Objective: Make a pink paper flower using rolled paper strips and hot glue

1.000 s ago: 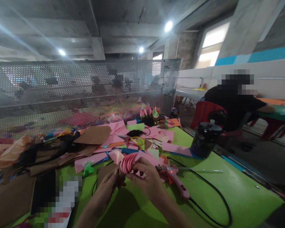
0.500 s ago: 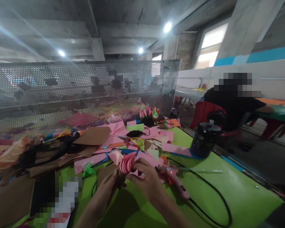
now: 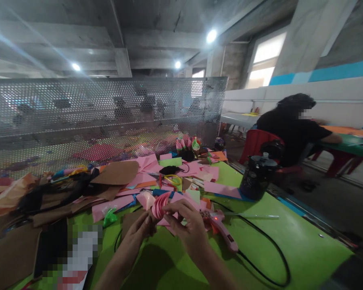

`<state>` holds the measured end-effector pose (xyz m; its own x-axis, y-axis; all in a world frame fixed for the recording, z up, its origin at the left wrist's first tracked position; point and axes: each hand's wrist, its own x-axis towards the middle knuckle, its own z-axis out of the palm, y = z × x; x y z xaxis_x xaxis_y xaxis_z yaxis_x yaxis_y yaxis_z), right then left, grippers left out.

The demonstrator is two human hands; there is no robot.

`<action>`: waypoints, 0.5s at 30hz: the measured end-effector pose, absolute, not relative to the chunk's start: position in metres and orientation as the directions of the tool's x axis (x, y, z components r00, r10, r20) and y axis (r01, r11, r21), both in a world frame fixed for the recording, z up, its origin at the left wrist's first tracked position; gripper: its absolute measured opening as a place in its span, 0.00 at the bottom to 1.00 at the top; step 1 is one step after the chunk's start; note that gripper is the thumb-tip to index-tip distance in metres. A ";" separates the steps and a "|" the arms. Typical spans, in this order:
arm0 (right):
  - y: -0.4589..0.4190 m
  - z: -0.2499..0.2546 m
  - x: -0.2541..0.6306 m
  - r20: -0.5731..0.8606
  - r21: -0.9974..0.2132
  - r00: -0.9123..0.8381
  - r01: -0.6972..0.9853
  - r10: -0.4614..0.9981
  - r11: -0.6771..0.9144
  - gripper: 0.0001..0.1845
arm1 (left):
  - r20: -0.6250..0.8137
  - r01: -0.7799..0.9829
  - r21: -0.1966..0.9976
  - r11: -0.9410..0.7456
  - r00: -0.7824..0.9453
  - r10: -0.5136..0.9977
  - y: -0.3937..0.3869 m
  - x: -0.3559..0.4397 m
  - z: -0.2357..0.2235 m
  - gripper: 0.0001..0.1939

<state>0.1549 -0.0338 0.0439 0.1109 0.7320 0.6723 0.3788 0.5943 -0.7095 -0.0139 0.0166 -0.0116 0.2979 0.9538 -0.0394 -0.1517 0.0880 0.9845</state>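
Observation:
A craft ice-cream cone with a coiled pink swirl [image 3: 161, 205] is held above the green table, tilted to the left. My left hand [image 3: 139, 229] is closed around its lower brown part, which the fingers mostly hide. On the swirl's right side, my right hand [image 3: 186, 221] presses its bent fingers and thumb against the pink layers. Just right of that hand lies a pink hot glue gun [image 3: 225, 231], its red light lit. A clear glue stick [image 3: 257, 216] sticks out behind it.
Pink paper sheets [image 3: 145, 166] and brown pieces [image 3: 115, 173] cover the table's far and left parts. A dark jug [image 3: 257, 177] stands at the right edge. The glue gun's black cord [image 3: 281, 257] loops across the right side. Beyond a perforated metal screen [image 3: 109, 117] are people; another person [image 3: 293, 129] sits at right.
My right hand has shifted slightly on the swirl, its index finger now lying higher across the pink layers. My left hand keeps its hold. The whole view has turned slightly right.

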 end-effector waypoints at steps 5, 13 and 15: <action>-0.036 0.045 0.158 0.633 -0.758 0.171 0.334 0.755 0.560 0.08 | -0.135 -0.284 0.938 0.201 0.237 0.962 0.023 -0.015 -0.017 0.32; -0.034 0.048 0.160 0.555 -0.828 0.220 0.238 0.803 0.507 0.06 | -0.137 -0.546 0.800 0.248 0.236 0.962 0.028 -0.018 -0.013 0.23; -0.032 0.046 0.160 0.531 -0.844 0.226 0.233 0.817 0.484 0.06 | -0.128 -0.594 0.765 0.250 0.240 0.962 0.031 -0.019 -0.015 0.21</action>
